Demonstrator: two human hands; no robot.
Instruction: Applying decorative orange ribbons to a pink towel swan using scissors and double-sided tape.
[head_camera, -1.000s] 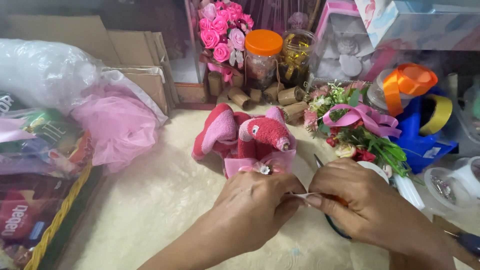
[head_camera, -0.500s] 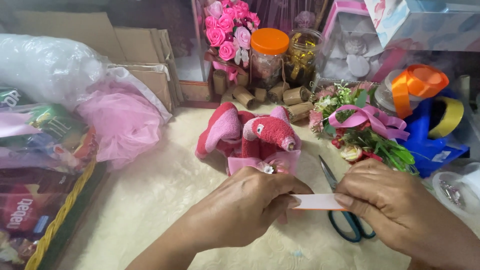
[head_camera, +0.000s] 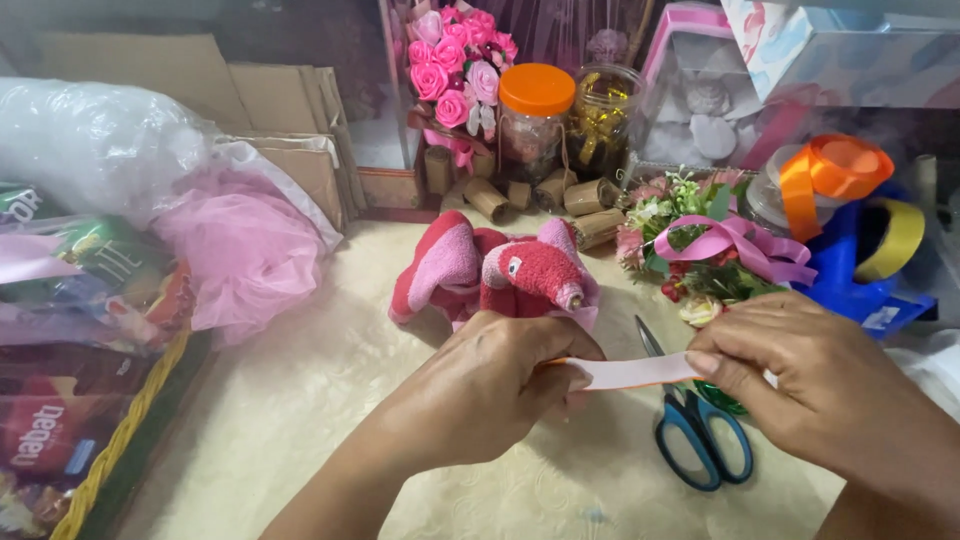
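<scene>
Between the earlier pictures and now the two hands have drawn apart, and the pale strip of tape (head_camera: 632, 371) that was only a short bit between the fingertips is stretched out longer across the gap, so the work in hand has gone from pinching an end to paying out a length.

Head view: the left hand (head_camera: 490, 390) is curled shut around one end of the strip, thumb pressed over it, so whatever feeds the strip is hidden inside the fist. The right hand (head_camera: 810, 385) pinches the other end between thumb and forefinger, its other fingers folded loosely. The strip hangs level above the cream worktop (head_camera: 300, 430), just in front of a red and pink rolled-towel toy (head_camera: 500, 275) and over blue-handled scissors (head_camera: 695, 440) lying flat.

Packages: at the left edge a wicker basket (head_camera: 120, 450) holds glossy snack bags in red, green and purple, with a clear plastic bag (head_camera: 90, 150) and pink netting (head_camera: 245, 245) behind it. Brown cardboard (head_camera: 280, 110) leans at the back. A jar with an orange lid (head_camera: 535, 125) stands beside a bunch of pink roses (head_camera: 455, 60). At top right sits a pastel printed box (head_camera: 850, 50), with orange ribbon (head_camera: 835, 170) below it.
</scene>
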